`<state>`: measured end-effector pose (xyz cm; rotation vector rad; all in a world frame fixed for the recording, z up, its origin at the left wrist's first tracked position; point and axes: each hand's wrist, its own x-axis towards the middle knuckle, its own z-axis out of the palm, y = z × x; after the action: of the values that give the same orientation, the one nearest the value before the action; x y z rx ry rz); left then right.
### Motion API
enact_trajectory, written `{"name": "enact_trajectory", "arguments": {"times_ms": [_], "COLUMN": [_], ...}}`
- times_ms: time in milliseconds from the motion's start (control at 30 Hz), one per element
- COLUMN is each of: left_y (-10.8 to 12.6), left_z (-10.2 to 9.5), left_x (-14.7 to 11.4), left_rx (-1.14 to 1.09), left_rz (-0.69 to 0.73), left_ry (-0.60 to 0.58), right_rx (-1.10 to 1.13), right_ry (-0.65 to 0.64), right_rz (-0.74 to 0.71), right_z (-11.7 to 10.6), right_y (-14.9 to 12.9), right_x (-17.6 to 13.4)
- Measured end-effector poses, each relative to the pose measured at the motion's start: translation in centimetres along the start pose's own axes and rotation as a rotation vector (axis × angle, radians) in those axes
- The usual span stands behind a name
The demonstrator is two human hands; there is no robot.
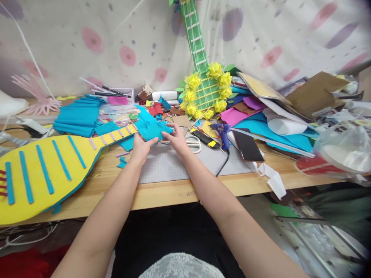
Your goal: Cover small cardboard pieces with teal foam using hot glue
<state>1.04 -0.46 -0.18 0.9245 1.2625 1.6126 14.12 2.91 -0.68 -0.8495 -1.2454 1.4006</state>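
Observation:
A crumpled piece of blue crepe paper (150, 126) is held up between both hands over the grey cutting mat (165, 166). My left hand (142, 146) pinches its lower left edge. On the right side my right hand (176, 138) grips it with thumb and fingers. White-handled scissors (193, 143) lie just beyond the right hand, their blades partly hidden. To the left rests a yellow paper guitar (55, 162) with blue strips across its body; its narrow neck reaches behind the held paper.
A green guitar (199, 58) ringed with yellow paper flowers leans at the back. Right of the mat's middle are a blue glue gun (222, 135), a black-and-yellow cutter (205, 138) and a phone (247, 144). Blue paper (77, 117) and a plastic-covered bucket (344, 150) flank the table.

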Motion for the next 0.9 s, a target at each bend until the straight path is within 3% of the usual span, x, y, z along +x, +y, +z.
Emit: {"name": "enact_trajectory", "arguments": {"times_ms": [133, 400, 633, 700, 800, 900], "left_y": [-0.2, 0.3, 1.1, 1.0, 0.8, 0.6], "left_z": [-0.1, 0.3, 0.0, -0.3, -1.0, -1.8], "left_x": [0.2, -0.6, -0.6, 0.0, 1.0, 1.5], "left_rx": [0.037, 0.021, -0.035, -0.058, -0.069, 0.033], "left_rz": [0.029, -0.082, -0.231, -0.233, -0.171, 0.074], "left_ry": [0.01, -0.023, -0.131, -0.065, 0.142, 0.305], "right_rx": [0.002, -0.008, -0.02, -0.026, -0.026, -0.021], "right_ry": [0.015, 0.026, 0.029, 0.028, 0.04, 0.102], "right_rz": [-0.013, -0.011, 0.069, 0.106, 0.173, 0.237], "right_z": [-0.2, -0.5, -0.5, -0.7, -0.8, -0.8], "right_y": [0.4, 0.4, 0.2, -0.1, -0.6, -0.9], "right_x": [0.3, 0.4, 0.4, 0.3, 0.1, 0.1]}}
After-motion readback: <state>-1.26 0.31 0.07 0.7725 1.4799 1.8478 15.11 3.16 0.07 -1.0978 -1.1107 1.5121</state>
